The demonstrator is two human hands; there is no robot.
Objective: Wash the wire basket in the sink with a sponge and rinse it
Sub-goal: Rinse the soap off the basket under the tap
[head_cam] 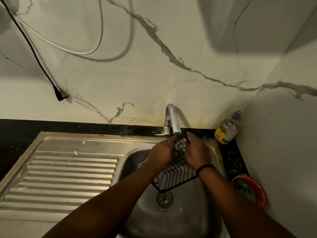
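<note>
Both forearms come in from the bottom edge and meet over the stainless steel sink bowl (211, 203). Left hand (161, 152) and right hand (194, 152) each clamp one side of the black wire basket (176, 176), fingers curled round its upper end, directly under the curved chrome tap spout (174, 120). Basket is tilted: high end at the spout, low corner hanging just above the round drain strainer (163, 198); long axis runs from tap down toward camera. Hands are equally near, no sponge visible. Can't tell if water is running. My read: rinse stage, next move is turning the basket under the spout. Spout tip sits almost touching the top wires, likely snag point. Clear plastic bottle with yellow label (227, 128) stands right of the tap, orange round dish (251, 191) on the black counter, ribbed steel drainboard (68, 172) left.
</note>
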